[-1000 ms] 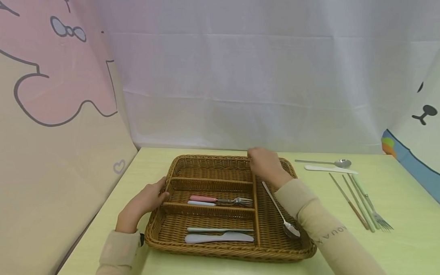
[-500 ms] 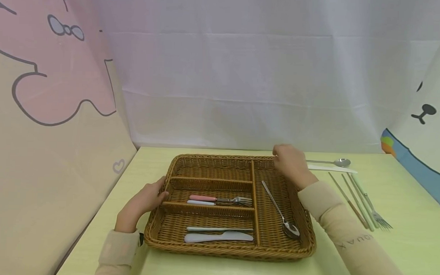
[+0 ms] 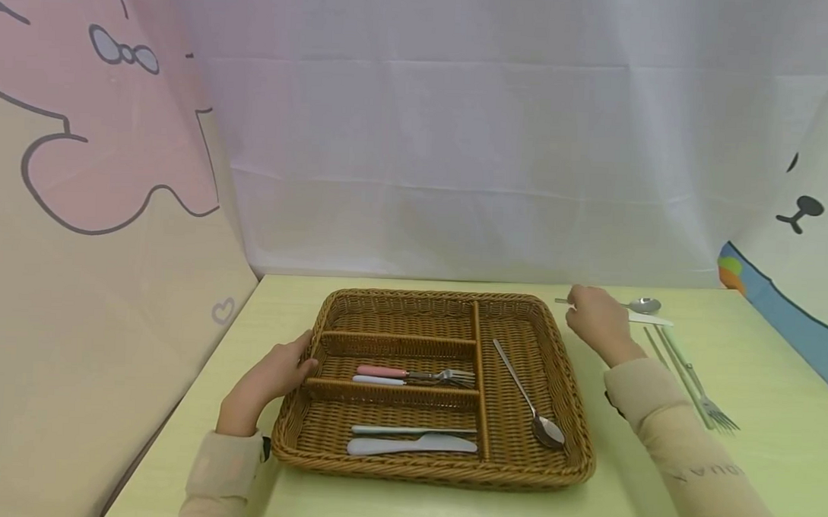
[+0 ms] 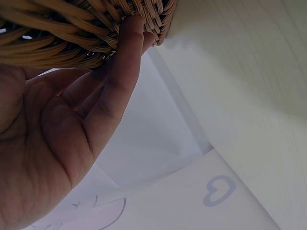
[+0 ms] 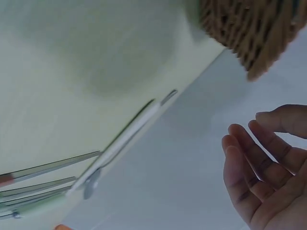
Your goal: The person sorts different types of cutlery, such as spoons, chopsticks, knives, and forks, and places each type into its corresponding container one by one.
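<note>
My left hand (image 3: 273, 375) grips the left side of a brown wicker basket (image 3: 434, 472), thumb over the rim and fingers against the outer wall. Divided into compartments, the basket holds a pink-handled fork (image 3: 381, 371) beside a light-blue-handled utensil (image 3: 378, 381). A pale knife (image 3: 414, 445) and a thin pale-green-handled utensil (image 3: 408, 431) lie in the front compartment. In the right compartment slants a metal spoon (image 3: 548, 432). Over the table beyond the basket's right rim, my right hand (image 3: 598, 322) holds nothing, fingers loosely bent, above the white-handled knife (image 3: 651, 318) and another spoon (image 3: 644, 305).
Right of the basket, green-ended chopsticks (image 3: 700, 410) lie near a green-handled fork (image 3: 718, 415). A brown-ended chopstick (image 5: 53, 165) shows in the right wrist view. White cloth (image 3: 417, 175) hangs behind the table, with printed cloth on both sides.
My right hand has moved rightward from the basket's far rim, off the basket and over the utensils on the table. The left hand stays at the basket's left side.
</note>
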`<action>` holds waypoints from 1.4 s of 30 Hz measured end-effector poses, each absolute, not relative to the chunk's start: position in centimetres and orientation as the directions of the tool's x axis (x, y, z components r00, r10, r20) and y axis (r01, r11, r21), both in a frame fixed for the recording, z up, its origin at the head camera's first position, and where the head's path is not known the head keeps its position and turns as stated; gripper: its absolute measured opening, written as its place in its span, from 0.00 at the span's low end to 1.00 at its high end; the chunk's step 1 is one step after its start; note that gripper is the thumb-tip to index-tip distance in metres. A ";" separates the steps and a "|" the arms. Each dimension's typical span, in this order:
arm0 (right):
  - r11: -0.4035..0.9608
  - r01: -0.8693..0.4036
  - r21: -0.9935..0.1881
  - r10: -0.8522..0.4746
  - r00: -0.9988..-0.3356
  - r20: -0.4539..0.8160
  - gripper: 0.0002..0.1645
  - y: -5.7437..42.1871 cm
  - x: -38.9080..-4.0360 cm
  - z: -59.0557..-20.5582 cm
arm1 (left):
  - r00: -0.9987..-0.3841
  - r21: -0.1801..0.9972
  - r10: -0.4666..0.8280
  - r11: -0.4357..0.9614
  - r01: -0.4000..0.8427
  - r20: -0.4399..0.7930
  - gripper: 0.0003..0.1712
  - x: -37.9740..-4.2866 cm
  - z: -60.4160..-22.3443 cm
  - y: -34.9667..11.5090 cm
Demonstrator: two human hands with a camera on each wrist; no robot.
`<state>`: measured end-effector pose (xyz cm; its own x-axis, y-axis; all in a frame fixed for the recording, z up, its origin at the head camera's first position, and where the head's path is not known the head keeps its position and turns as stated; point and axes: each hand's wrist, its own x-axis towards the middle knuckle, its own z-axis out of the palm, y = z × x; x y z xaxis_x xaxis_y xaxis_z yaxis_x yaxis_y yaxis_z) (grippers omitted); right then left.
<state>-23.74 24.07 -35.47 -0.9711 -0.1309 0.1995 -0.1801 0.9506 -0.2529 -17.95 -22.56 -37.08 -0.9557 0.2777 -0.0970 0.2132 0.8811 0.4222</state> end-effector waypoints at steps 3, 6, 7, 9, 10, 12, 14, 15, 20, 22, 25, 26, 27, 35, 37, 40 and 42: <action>0.956 -0.145 -0.255 -0.104 -0.980 0.169 0.18 25.5 -23.5 -36.2 | -0.956 0.423 0.277 0.881 0.213 -0.095 0.34 -17.9 -37.0 -22.5; 0.958 -0.117 -0.263 -0.086 -0.988 0.129 0.18 26.8 -23.2 -36.9 | -0.956 0.424 0.277 0.880 0.213 -0.094 0.34 -17.9 -37.0 -22.5; 0.957 -0.111 -0.270 -0.081 -0.989 0.122 0.17 27.3 -23.1 -37.2 | -0.956 0.425 0.276 0.880 0.212 -0.095 0.34 -17.9 -37.0 -22.5; 0.955 -0.098 -0.281 -0.069 -0.991 0.113 0.12 28.1 -23.0 -37.6 | -0.957 0.428 0.275 0.879 0.210 -0.095 0.34 -17.9 -37.0 -22.5; 0.953 -0.092 -0.287 -0.062 -0.992 0.112 0.10 28.5 -22.8 -37.8 | -0.957 0.428 0.276 0.879 0.210 -0.096 0.34 -17.9 -37.0 -22.5; 0.953 -0.078 -0.291 -0.048 -0.993 0.107 0.04 29.1 -22.6 -38.0 | -0.957 0.429 0.273 0.879 0.207 -0.098 0.34 -17.8 -37.1 -22.6; 0.955 -0.050 -0.292 -0.026 -0.996 0.085 0.06 29.6 -22.3 -38.1 | -0.957 0.431 0.272 0.879 0.204 -0.101 0.34 -17.9 -37.1 -22.6; 0.957 -0.038 -0.287 -0.018 -0.997 0.072 0.04 29.8 -22.1 -38.1 | -0.957 0.432 0.271 0.879 0.203 -0.103 0.34 -17.9 -37.1 -22.6; 0.960 0.042 -0.278 0.038 -0.999 -0.018 0.04 30.8 -21.5 -38.2 | -0.957 0.432 0.270 0.879 0.202 -0.102 0.34 -17.9 -37.2 -22.6; 0.958 0.064 -0.280 0.054 -0.998 -0.044 0.05 31.1 -21.4 -38.3 | -0.958 0.429 0.269 0.880 0.203 -0.100 0.34 -17.9 -37.2 -22.6; 0.959 0.076 -0.274 0.065 -0.997 -0.050 0.06 31.5 -21.3 -38.7 | -0.958 0.427 0.270 0.881 0.204 -0.099 0.34 -18.0 -37.2 -22.6; 0.960 0.077 -0.271 0.066 -0.997 -0.050 0.06 31.7 -21.2 -38.7 | -0.958 0.427 0.270 0.881 0.204 -0.099 0.34 -18.0 -37.2 -22.6; 0.960 0.078 -0.268 0.066 -0.997 -0.050 0.06 31.8 -21.2 -38.7 | -0.958 0.427 0.270 0.881 0.204 -0.099 0.34 -18.0 -37.2 -22.6; 0.969 0.098 -0.227 0.075 -0.991 -0.108 0.09 32.6 -20.9 -39.1 | -0.958 0.431 0.265 0.881 0.195 -0.108 0.34 -18.1 -37.3 -22.6; 0.970 0.091 -0.223 0.067 -0.991 -0.113 0.12 32.7 -20.8 -39.2 | -0.959 0.434 0.263 0.880 0.192 -0.109 0.34 -18.1 -37.3 -22.6; 0.970 0.081 -0.230 0.053 -0.991 -0.125 0.15 33.0 -20.6 -39.3 | -0.959 0.434 0.263 0.879 0.194 -0.104 0.34 -18.1 -37.4 -22.6; 0.968 0.086 -0.237 0.055 -0.990 -0.133 0.16 33.1 -20.5 -39.2 | -0.959 0.436 0.263 0.879 0.195 -0.101 0.34 -18.0 -37.4 -22.6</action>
